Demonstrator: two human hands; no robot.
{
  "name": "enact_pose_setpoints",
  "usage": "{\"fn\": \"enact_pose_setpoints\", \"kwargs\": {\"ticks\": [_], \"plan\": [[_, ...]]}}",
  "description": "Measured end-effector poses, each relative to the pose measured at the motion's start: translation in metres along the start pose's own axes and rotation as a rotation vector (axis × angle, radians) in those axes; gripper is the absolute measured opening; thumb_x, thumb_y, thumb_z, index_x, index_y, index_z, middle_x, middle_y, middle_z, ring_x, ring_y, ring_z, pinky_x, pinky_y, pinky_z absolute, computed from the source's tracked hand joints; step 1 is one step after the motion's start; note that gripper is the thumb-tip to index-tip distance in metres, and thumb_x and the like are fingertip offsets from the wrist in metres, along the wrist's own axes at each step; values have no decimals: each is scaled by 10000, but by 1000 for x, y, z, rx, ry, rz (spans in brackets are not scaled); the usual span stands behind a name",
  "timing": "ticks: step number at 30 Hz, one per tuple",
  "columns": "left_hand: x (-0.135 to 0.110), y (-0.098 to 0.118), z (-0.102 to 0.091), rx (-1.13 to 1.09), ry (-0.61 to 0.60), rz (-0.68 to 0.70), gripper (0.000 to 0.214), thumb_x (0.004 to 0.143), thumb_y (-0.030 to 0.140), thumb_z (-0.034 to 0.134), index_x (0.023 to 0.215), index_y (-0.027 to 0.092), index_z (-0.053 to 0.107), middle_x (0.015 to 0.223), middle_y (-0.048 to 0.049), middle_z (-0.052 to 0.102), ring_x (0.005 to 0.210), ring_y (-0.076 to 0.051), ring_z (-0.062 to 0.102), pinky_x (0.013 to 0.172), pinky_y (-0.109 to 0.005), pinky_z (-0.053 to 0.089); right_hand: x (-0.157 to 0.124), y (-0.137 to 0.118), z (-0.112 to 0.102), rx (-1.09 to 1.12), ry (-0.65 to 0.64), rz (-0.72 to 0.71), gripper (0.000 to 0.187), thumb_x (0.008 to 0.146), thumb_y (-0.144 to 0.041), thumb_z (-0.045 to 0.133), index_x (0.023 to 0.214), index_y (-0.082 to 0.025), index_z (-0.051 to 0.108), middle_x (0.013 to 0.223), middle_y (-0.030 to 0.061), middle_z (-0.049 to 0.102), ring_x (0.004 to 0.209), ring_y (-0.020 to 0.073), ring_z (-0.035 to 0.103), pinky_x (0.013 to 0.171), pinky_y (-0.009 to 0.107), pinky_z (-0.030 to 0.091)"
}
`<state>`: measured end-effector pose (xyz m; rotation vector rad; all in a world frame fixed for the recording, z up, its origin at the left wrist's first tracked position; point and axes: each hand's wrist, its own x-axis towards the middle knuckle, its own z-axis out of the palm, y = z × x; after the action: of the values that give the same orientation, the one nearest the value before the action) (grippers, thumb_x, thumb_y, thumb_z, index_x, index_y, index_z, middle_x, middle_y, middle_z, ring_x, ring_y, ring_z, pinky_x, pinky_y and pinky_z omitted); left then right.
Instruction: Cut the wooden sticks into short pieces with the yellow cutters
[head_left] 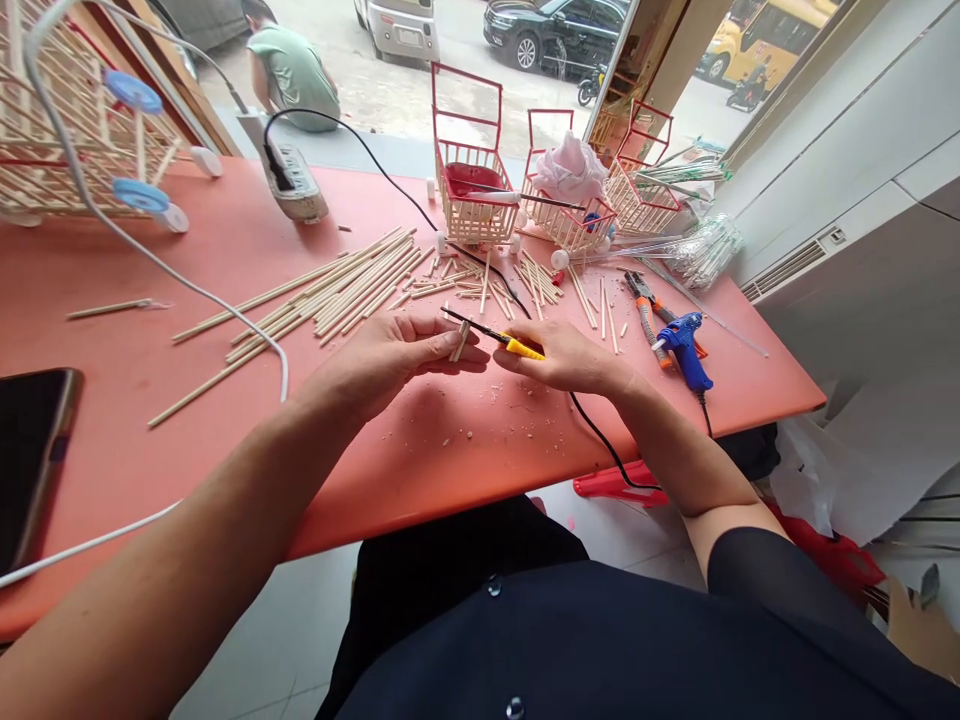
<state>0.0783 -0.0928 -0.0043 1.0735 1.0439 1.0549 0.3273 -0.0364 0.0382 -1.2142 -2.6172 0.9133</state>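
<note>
My left hand point(427, 343) pinches a few short pieces of wooden stick point(460, 341) between thumb and fingers, above the front part of the table. From the other side, my right hand point(559, 352) grips a yellow-handled tool point(523, 348). Its long, thin dark blade lies across the upper end of the pieces; whether it is a knife or a file I cannot tell. Wood crumbs point(469, 434) are scattered on the tabletop beneath both hands. Long wooden sticks point(360, 290) lie in a loose bundle behind my left hand, with shorter cut sticks point(538, 278) beyond my right.
Small stick-built carts point(477, 205) with red handles line the back of the pink table point(187, 440). To the right lie pliers point(645, 305) and a blue glue gun point(686, 350). A phone point(34, 460), a power strip point(296, 185) and trailing cables occupy the left and middle.
</note>
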Motion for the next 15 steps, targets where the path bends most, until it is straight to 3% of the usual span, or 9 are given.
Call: {"fn": "enact_pose_setpoints", "kwargs": {"ticks": [15], "plan": [[-3,3,7,1,43,53,545,717,689,1061,926,206,920,936,-136,904,915,-332,892,958,-469,708,-4,-5,3,3,44,15,403,1051,-587,601,899,-215,563,833,-3,597,799,156,511,769,329,319]]}}
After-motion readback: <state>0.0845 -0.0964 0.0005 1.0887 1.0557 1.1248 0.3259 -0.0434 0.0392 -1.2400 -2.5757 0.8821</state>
